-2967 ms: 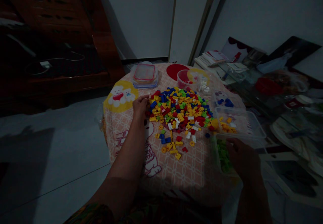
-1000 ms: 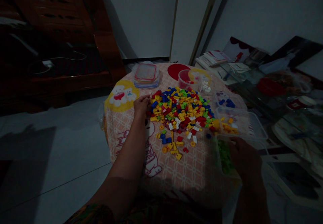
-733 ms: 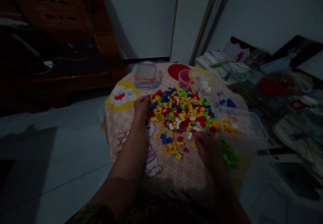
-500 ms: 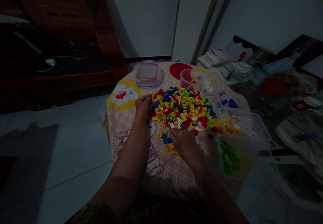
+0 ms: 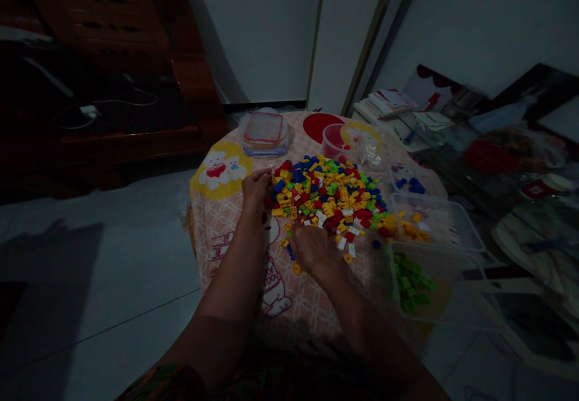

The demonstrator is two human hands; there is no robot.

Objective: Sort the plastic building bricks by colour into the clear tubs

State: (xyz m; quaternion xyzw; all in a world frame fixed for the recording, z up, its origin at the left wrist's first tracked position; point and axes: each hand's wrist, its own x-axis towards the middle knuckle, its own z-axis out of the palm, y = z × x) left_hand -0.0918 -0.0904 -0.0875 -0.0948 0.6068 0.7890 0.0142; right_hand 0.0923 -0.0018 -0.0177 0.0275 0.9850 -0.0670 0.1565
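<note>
A mixed heap of toy building bricks (image 5: 332,193) in red, yellow, blue, green and white covers the middle of the table. At the heap's left edge is my left hand (image 5: 256,187), fingers curled together, with whatever they pinch too small to make out. My right hand (image 5: 309,244) is low over the near side of the heap. Its fingers are bent together and point down among loose pieces; the tips are hidden. Beside it lie a yellow round piece (image 5: 296,268), a blue brick (image 5: 291,252) and another yellow round piece (image 5: 347,258).
On the right stand clear tubs: one with green bricks (image 5: 411,283), one with yellow bricks (image 5: 414,230), one with blue bricks (image 5: 410,184). Behind the heap are a round tub (image 5: 337,142), white pieces (image 5: 371,155) and stacked lidded boxes (image 5: 265,134). A patterned cloth (image 5: 307,319) covers the table.
My right hand has shifted slightly left over the loose pieces in front of the heap. A yellow round piece and white bricks now show to its right. My left hand stays put.
</note>
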